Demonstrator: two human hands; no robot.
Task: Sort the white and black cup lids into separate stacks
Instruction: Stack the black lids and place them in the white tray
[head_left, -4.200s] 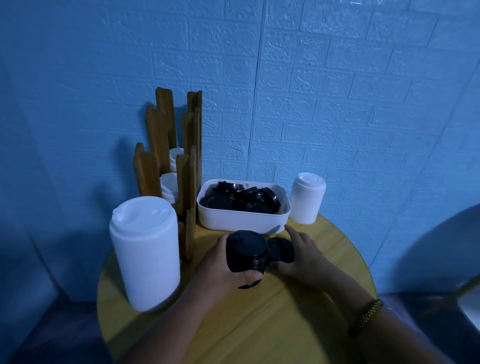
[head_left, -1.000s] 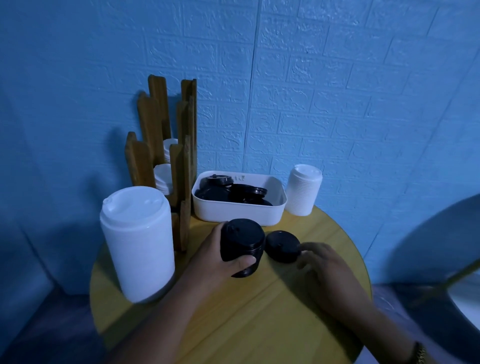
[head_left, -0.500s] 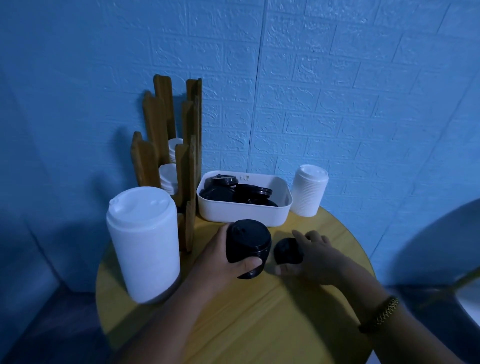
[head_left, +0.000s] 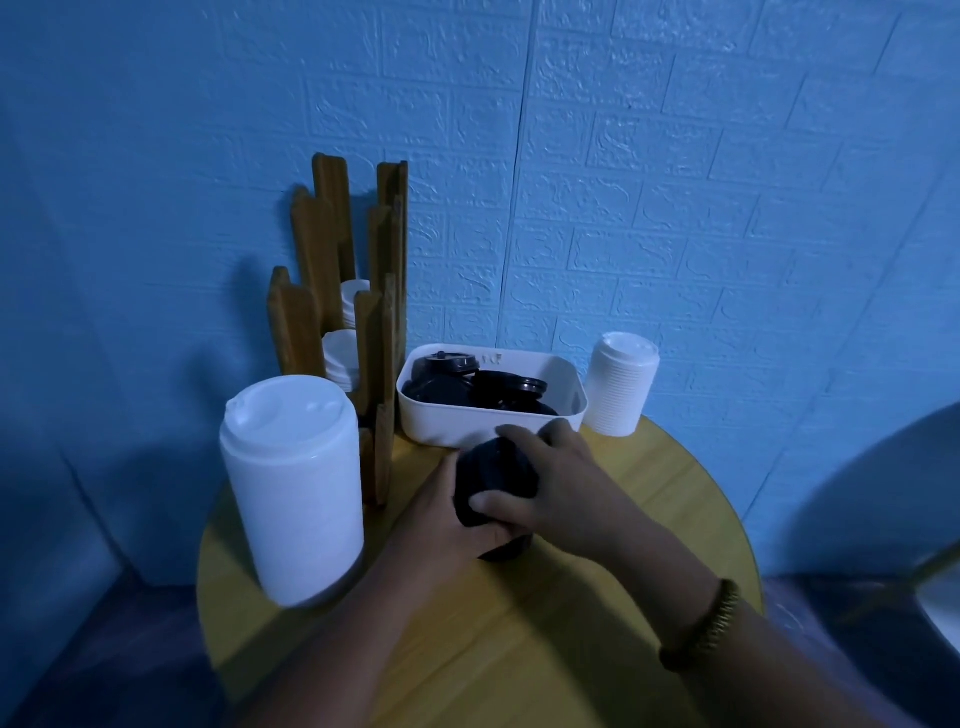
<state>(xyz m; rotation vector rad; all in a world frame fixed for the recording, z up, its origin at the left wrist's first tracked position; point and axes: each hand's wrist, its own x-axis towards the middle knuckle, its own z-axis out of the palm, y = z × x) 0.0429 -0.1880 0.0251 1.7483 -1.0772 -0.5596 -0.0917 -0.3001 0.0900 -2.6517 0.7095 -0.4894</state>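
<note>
Tabletop (head_left: 545, 649) carries black stack (head_left: 493, 473) just in front of bin (head_left: 441, 426); can't tell if it touches the bin wall. Left hand (head_left: 441, 519) wraps the stack's left side, fingers curled round it. Right hand (head_left: 566, 483) sits over the stack's top, thumb down the front, fingers curled over the far edge, gripping it. Loose black lids (head_left: 509, 387) lie in bin. Tall white stack (head_left: 296, 488) front-left of bin, small white stack (head_left: 621, 389) right of bin, rack (head_left: 384, 322) left of bin.

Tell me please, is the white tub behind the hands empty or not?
Not empty: the white tub holds several loose black lids, heaped toward its left and middle; its right end shows bare wall.
</note>
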